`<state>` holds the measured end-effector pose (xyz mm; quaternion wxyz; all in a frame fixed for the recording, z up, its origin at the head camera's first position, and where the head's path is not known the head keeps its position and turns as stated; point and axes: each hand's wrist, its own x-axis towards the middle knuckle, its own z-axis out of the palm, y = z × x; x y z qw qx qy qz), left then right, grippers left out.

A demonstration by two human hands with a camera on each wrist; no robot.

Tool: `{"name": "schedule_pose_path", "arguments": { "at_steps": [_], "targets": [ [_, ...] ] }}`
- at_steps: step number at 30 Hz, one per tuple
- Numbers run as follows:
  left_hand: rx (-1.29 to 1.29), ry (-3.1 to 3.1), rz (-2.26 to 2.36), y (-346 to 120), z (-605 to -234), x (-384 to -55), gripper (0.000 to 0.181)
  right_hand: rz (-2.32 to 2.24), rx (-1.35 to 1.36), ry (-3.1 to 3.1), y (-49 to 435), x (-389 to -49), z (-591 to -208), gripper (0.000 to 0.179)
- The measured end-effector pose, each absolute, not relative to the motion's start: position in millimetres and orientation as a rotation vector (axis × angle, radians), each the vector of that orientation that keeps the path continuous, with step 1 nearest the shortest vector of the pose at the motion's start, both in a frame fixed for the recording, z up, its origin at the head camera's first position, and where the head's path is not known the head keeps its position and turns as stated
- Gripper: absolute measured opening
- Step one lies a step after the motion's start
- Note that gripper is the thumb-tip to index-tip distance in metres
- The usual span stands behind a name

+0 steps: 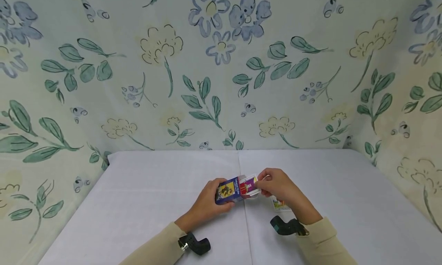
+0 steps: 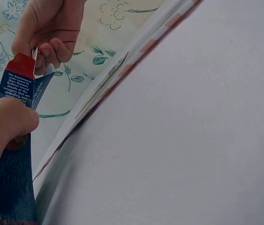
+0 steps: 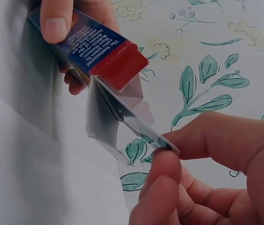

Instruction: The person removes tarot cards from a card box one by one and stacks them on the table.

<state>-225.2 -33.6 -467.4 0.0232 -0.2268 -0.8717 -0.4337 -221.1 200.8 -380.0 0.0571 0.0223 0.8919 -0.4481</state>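
My left hand (image 1: 207, 199) grips a dark blue card box (image 1: 227, 191) with a yellow picture panel, its open end tilted toward the right. Between the thumb and fingertips of my right hand (image 1: 279, 185) is the end of a playing card (image 1: 248, 186) with a purple and red picture, partly out of the box. In the right wrist view the card (image 3: 143, 130) shows edge-on, and a red end flap (image 3: 121, 65) stands folded out beside it. How many cards I pinch I cannot tell. The inside of the box is hidden.
Another picture card (image 1: 280, 204) lies on the white-covered table (image 1: 148, 203), partly hidden under my right wrist. A floral cloth (image 1: 207, 104) hangs behind the table and along its sides. Both wrists carry black camera mounts (image 1: 197, 245).
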Motion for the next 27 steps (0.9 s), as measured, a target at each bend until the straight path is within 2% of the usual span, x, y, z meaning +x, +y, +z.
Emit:
{"name": "schedule_pose_path", "arguments": {
  "at_steps": [27],
  "targets": [
    [-0.681, -2.705, -1.364, -33, -467, -225, 0.070, -1.467, 0.103, 2.594, 217, -223, -373, 0.028]
  ]
}}
